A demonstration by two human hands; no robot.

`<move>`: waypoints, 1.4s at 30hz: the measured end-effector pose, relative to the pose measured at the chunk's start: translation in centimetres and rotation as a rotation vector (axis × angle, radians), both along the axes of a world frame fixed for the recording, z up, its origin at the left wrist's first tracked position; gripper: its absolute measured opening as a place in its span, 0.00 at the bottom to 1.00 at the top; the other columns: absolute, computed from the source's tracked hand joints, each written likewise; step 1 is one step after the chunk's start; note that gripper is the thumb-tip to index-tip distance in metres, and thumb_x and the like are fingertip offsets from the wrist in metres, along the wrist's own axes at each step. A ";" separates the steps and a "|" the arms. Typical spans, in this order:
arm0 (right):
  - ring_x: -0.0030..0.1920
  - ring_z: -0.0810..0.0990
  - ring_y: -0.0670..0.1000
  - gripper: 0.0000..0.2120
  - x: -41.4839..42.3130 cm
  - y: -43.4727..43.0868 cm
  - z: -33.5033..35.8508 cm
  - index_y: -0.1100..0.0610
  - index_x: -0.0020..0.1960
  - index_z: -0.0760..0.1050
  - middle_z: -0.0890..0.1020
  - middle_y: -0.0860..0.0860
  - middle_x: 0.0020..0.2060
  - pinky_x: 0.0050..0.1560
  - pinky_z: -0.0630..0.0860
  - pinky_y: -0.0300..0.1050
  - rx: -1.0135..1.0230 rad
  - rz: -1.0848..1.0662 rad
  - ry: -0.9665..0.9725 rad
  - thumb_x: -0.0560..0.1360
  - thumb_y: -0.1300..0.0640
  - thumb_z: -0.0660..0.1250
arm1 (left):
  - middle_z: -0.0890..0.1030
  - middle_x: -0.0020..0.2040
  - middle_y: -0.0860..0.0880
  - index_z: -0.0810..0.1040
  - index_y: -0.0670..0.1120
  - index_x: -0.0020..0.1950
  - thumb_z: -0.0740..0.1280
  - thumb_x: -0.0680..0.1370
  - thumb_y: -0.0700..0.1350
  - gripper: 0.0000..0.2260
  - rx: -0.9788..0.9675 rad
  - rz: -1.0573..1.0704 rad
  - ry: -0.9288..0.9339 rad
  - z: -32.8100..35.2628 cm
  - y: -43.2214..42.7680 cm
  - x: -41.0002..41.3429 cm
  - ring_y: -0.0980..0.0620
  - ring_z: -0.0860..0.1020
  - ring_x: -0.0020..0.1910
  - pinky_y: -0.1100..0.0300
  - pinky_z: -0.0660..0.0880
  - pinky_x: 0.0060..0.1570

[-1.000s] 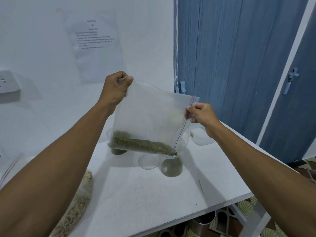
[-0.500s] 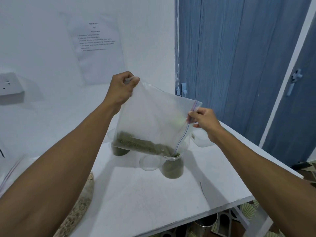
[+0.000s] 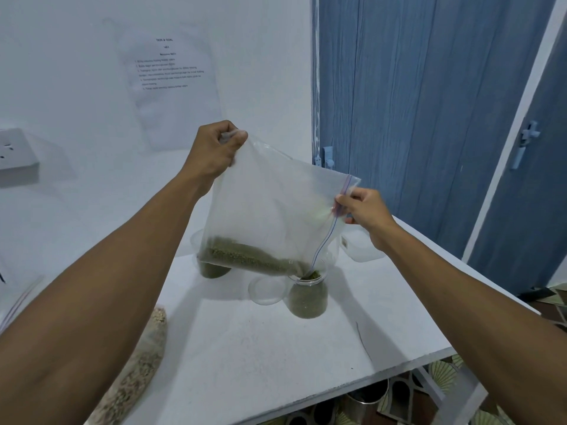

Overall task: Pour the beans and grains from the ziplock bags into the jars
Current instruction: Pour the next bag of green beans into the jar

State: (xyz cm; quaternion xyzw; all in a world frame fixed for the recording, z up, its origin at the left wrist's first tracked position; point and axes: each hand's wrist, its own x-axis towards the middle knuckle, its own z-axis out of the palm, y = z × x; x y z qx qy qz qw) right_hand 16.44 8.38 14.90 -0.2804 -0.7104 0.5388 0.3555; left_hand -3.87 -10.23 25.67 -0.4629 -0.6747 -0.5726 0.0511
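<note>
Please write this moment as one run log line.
step: pouring | ziplock bag: tilted, mouth at jar | green beans: partly in bag | left hand: grips raised corner | right hand: pinches zip edge

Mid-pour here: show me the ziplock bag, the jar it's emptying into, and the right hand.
ziplock bag [image 3: 270,207], head view, on the clear film above the beans.
jar [image 3: 307,300], head view, on its bean-filled body.
right hand [image 3: 365,210], head view, on the back of the hand.
</note>
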 end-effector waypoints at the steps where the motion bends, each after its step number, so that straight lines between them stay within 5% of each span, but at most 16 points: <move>1: 0.40 0.82 0.48 0.07 0.0 -0.1 0.0 0.55 0.44 0.80 0.83 0.50 0.39 0.42 0.77 0.42 -0.002 0.001 -0.001 0.80 0.56 0.67 | 0.72 0.33 0.50 0.75 0.41 0.41 0.68 0.80 0.45 0.11 -0.003 0.001 -0.003 0.0 0.0 -0.1 0.54 0.70 0.31 0.60 0.71 0.34; 7: 0.43 0.83 0.50 0.03 0.2 0.1 -0.1 0.55 0.49 0.79 0.84 0.52 0.43 0.45 0.76 0.44 -0.035 0.045 0.020 0.78 0.55 0.70 | 0.71 0.32 0.48 0.75 0.34 0.44 0.68 0.80 0.45 0.14 -0.019 -0.008 -0.016 -0.1 0.1 0.0 0.53 0.69 0.29 0.62 0.70 0.34; 14: 0.55 0.79 0.56 0.26 -0.1 0.4 0.5 0.53 0.63 0.74 0.81 0.54 0.56 0.53 0.78 0.53 -0.115 0.066 0.086 0.69 0.56 0.79 | 0.71 0.33 0.47 0.76 0.33 0.45 0.68 0.80 0.45 0.14 -0.033 -0.029 -0.003 -0.1 0.0 0.3 0.54 0.69 0.29 0.63 0.69 0.34; 18: 0.51 0.78 0.46 0.30 -0.1 0.3 2.2 0.50 0.67 0.71 0.79 0.50 0.52 0.47 0.76 0.39 0.046 0.060 0.128 0.69 0.57 0.79 | 0.72 0.33 0.47 0.77 0.35 0.45 0.68 0.80 0.46 0.13 -0.047 -0.031 -0.006 -0.1 -0.2 0.1 0.54 0.70 0.29 0.62 0.70 0.35; 20: 0.52 0.77 0.47 0.26 -0.2 0.6 3.2 0.49 0.64 0.74 0.79 0.49 0.52 0.48 0.75 0.37 0.179 0.064 0.099 0.69 0.55 0.78 | 0.73 0.33 0.47 0.77 0.36 0.44 0.69 0.80 0.46 0.12 -0.057 -0.036 -0.001 -0.1 -0.3 0.0 0.54 0.70 0.29 0.62 0.70 0.35; 25: 0.52 0.79 0.44 0.13 -1.6 0.0 5.9 0.40 0.50 0.80 0.82 0.38 0.48 0.62 0.73 0.56 0.593 0.068 -0.180 0.68 0.39 0.74 | 0.72 0.33 0.48 0.76 0.43 0.39 0.68 0.80 0.46 0.11 -0.083 -0.057 0.018 -0.1 -0.4 0.2 0.54 0.69 0.30 0.65 0.69 0.34; 27: 0.48 0.81 0.43 0.09 -2.3 -0.3 6.8 0.46 0.51 0.82 0.84 0.41 0.45 0.58 0.77 0.50 0.659 0.125 -0.226 0.72 0.45 0.73 | 0.72 0.32 0.48 0.76 0.44 0.39 0.69 0.80 0.46 0.11 -0.079 -0.071 0.017 -0.1 -0.4 0.2 0.53 0.70 0.30 0.65 0.69 0.35; 30: 0.40 0.81 0.42 0.02 -2.8 -0.4 7.3 0.54 0.48 0.82 0.84 0.47 0.40 0.47 0.76 0.38 0.634 0.199 -0.219 0.78 0.57 0.70 | 0.73 0.32 0.48 0.76 0.43 0.40 0.69 0.80 0.46 0.11 -0.079 -0.062 0.014 -0.3 -0.7 0.0 0.55 0.70 0.30 0.67 0.69 0.34; 42: 0.37 0.80 0.45 0.06 -3.3 -0.4 6.3 0.59 0.46 0.82 0.83 0.49 0.36 0.42 0.74 0.34 0.588 0.260 -0.139 0.78 0.57 0.69 | 0.74 0.30 0.49 0.75 0.38 0.41 0.66 0.81 0.45 0.13 -0.034 -0.018 -0.099 -4.8 -2.6 -0.9 0.55 0.71 0.29 0.68 0.69 0.34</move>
